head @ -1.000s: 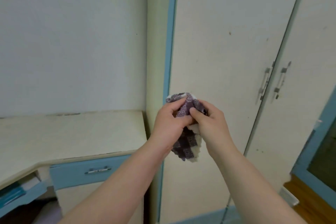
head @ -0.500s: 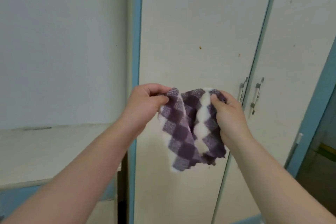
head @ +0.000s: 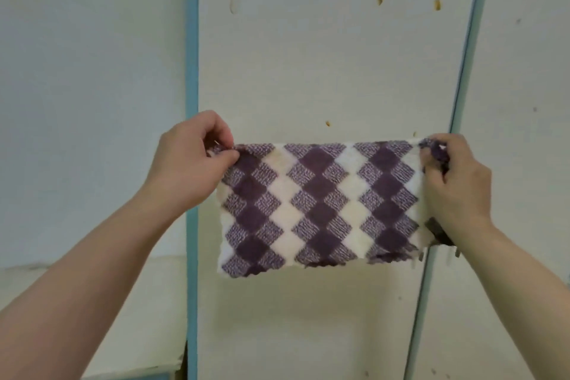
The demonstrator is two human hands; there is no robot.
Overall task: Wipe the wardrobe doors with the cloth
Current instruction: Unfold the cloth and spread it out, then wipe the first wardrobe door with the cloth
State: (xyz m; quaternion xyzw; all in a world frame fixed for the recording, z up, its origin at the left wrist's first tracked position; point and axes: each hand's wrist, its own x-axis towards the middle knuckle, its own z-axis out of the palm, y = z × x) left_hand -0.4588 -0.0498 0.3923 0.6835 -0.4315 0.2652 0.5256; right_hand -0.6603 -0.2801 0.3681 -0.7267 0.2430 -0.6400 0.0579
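A purple and white checked cloth (head: 320,207) hangs spread flat in front of the cream wardrobe door (head: 324,55). My left hand (head: 188,166) pinches its top left corner. My right hand (head: 453,188) grips its right edge, with some cloth bunched in the fingers. The left door carries several small brown spots above the cloth. A second cream door (head: 524,102) stands to the right, past a blue gap strip (head: 465,71). The door handles are mostly hidden behind the cloth and my right hand.
A blue vertical trim (head: 191,40) edges the wardrobe on the left. Beyond it is a pale wall (head: 86,71). A cream desk top (head: 154,302) sits low at the left, against the wardrobe side.
My hands have moved apart and upward, and the bunched cloth has been pulled out flat between them. The view has tilted up toward the doors.
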